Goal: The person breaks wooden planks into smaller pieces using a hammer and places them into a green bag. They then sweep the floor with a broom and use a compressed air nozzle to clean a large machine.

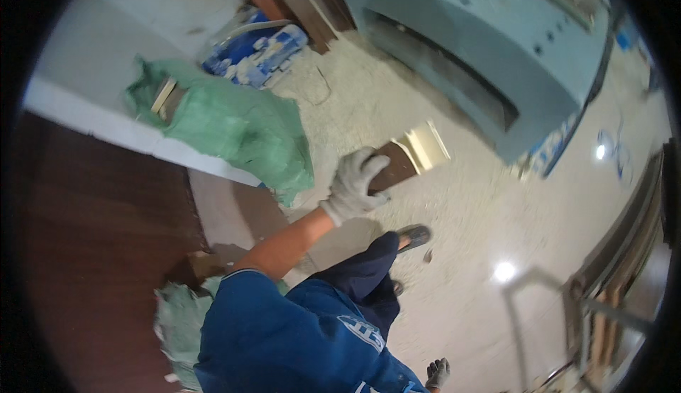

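Observation:
My left hand (357, 184), in a light grey work glove, is stretched out over the floor. Its fingers are wrapped round a short moulding offcut (396, 169), brown on its face with a cream, stepped profile at the end away from my palm. Down at the lower edge is my right hand (438, 372), also gloved and small in view. Its fingers look loosely apart, and I see nothing in them. Left of the offcut lies a green woven sack (237, 120), with a similar brown-and-cream piece (167, 100) showing at its mouth.
A blue-and-white bag (266, 56) rests beyond the sack. A large grey-green machine (489, 59) stands at the far right. Long brown boards (616, 286) lean on a metal rack at right. Dust covers the floor (468, 251). Another green sack (181, 322) lies near a dark brown panel (92, 251).

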Demonstrator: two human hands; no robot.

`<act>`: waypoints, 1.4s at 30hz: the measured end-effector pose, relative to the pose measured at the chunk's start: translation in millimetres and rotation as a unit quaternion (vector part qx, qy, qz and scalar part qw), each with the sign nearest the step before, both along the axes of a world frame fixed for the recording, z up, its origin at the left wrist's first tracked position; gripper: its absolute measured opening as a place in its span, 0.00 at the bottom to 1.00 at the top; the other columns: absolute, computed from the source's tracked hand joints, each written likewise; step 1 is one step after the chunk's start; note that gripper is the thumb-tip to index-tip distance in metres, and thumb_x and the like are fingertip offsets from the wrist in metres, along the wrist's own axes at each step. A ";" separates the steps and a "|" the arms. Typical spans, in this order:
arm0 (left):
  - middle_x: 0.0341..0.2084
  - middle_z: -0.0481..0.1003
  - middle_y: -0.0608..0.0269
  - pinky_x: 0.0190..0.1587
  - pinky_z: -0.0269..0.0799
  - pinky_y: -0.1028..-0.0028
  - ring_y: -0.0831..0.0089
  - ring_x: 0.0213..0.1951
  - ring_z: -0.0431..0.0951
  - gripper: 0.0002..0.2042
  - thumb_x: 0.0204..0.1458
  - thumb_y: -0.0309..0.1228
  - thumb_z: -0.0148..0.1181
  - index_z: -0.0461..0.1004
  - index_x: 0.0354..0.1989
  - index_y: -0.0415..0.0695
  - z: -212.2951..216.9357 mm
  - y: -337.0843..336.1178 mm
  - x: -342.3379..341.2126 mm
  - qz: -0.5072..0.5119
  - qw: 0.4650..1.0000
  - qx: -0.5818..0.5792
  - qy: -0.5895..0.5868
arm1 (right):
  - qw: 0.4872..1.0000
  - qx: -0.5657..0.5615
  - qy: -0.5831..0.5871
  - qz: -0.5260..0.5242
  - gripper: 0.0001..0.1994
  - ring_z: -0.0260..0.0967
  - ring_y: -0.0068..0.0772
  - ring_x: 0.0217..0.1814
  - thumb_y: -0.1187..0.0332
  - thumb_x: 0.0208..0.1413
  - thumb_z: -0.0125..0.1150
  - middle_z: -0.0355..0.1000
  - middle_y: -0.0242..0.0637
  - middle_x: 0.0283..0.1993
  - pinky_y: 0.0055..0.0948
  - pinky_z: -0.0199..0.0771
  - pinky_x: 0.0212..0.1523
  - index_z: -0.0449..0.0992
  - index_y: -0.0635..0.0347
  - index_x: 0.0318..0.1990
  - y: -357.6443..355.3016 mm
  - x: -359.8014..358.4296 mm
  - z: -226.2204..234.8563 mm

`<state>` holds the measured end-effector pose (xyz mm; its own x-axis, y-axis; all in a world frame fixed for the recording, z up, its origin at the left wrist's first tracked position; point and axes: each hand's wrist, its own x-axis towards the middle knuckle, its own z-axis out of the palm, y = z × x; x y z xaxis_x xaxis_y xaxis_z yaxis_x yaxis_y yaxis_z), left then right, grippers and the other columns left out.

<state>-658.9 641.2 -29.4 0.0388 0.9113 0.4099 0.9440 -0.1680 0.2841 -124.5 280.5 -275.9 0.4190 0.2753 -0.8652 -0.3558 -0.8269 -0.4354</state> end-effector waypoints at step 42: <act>0.62 0.65 0.48 0.66 0.58 0.61 0.59 0.63 0.65 0.36 0.61 0.60 0.40 0.62 0.65 0.40 10.1 14.2 510.0 -0.489 0.407 -0.595 -0.492 | 0.960 0.088 -0.187 0.189 0.39 0.48 0.46 0.75 0.35 0.52 0.52 0.54 0.44 0.72 0.40 0.46 0.73 0.64 0.49 0.67 128.9 -33.7 67.5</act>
